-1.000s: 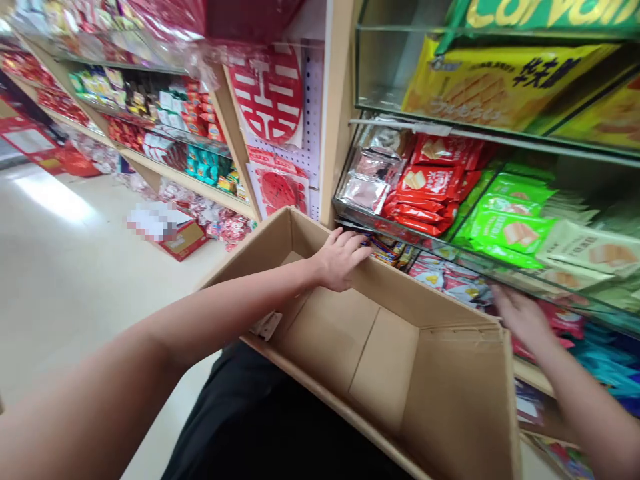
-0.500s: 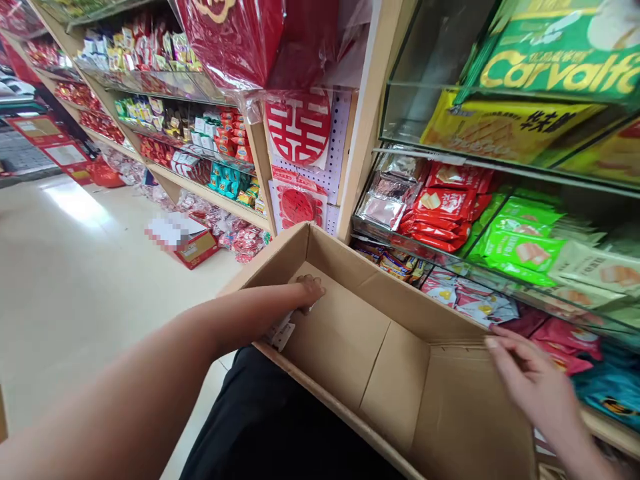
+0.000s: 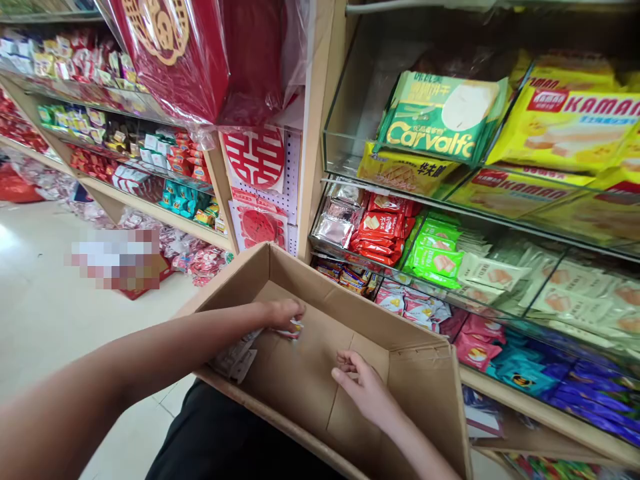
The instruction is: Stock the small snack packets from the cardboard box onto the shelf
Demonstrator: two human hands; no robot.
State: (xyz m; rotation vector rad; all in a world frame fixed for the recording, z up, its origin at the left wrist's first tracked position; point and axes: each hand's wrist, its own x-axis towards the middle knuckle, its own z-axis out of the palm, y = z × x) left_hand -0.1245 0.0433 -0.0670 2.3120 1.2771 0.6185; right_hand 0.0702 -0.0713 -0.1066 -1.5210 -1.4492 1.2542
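Observation:
A large open cardboard box [image 3: 345, 305] rests on my lap, against dark trousers. Deep in its left end, my left hand [image 3: 285, 313] is closed on a small snack packet [image 3: 291, 331], whose pale printed end sticks out below the fingers. A few whitish packets [image 3: 239, 361] lie in the near left corner, partly hidden under my forearm. Over the bare bottom on the right side of the box hovers my right hand [image 3: 363, 385], thumb apart and fingers loosely bent, with nothing visible in it.
Shelves of wrapped snacks stand right behind the box, among them red packets [image 3: 383, 227], green packets [image 3: 440, 250] and a teal pack [image 3: 523, 373]. A dark red gift bag [image 3: 175, 60] hangs above. On the floor at left is a red carton [image 3: 145, 283].
My right hand has left the box's far right rim and moved inside the box. A packet now shows in my left hand. The view has swung right.

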